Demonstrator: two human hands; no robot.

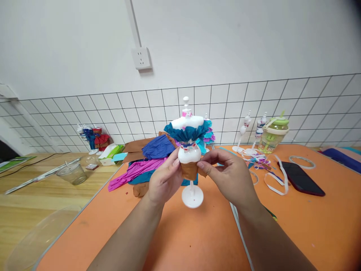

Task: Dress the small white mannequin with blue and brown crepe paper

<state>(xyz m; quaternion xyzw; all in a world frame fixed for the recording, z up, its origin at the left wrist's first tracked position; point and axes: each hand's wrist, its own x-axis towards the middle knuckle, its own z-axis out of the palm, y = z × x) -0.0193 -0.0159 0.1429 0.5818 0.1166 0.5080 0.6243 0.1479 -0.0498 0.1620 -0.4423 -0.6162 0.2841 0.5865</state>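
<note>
A small white dress-form stand (189, 154) with a round base (192, 197) is held up in front of me. Teal crepe paper (186, 134) ruffles out around its upper part. Below the white bulge, a strip of brown crepe paper (189, 170) wraps round the form. My left hand (166, 180) is closed round the form's left side, thumb on the front. With thumb and forefinger, my right hand (225, 173) pinches the loose right end of the brown strip.
Blue, magenta, teal and brown crepe paper (146, 165) lies behind my left hand. A phone (301, 177), white ribbon (276, 184), tape ring (302, 162) and green-lidded bottle (273, 135) are at right. More white stands (242, 130) stand near the wall; a clear cup (72, 174) is at left.
</note>
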